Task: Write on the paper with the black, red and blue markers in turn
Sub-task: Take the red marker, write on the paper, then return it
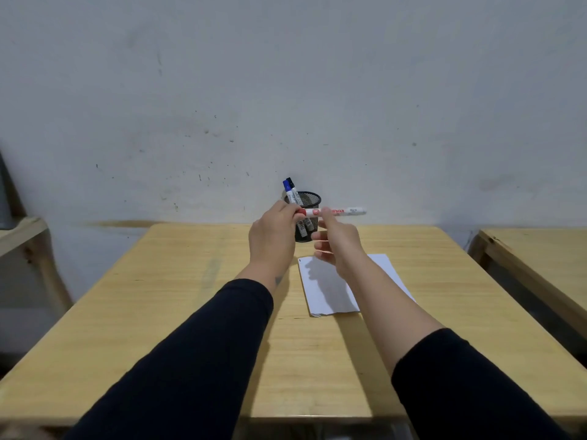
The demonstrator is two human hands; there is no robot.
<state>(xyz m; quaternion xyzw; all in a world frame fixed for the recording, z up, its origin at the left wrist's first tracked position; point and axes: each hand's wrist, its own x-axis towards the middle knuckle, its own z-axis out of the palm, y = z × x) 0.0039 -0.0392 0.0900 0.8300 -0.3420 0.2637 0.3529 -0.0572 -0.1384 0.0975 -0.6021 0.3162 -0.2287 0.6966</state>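
Both hands hold a red marker (344,211) level above the table, in front of a black mesh pen cup (309,217). My left hand (273,236) pinches its red cap end. My right hand (338,246) grips the white barrel near the middle. A blue marker (289,190) and a black marker (291,182) stand in the cup, leaning left. A white sheet of paper (330,285) lies on the table under my right forearm, partly in shadow, with a small dark mark at its far left corner.
The wooden table (190,296) stands against a grey wall. A second wooden table (540,249) stands at the right, across a narrow gap. A wooden shelf edge (19,230) shows at the left.
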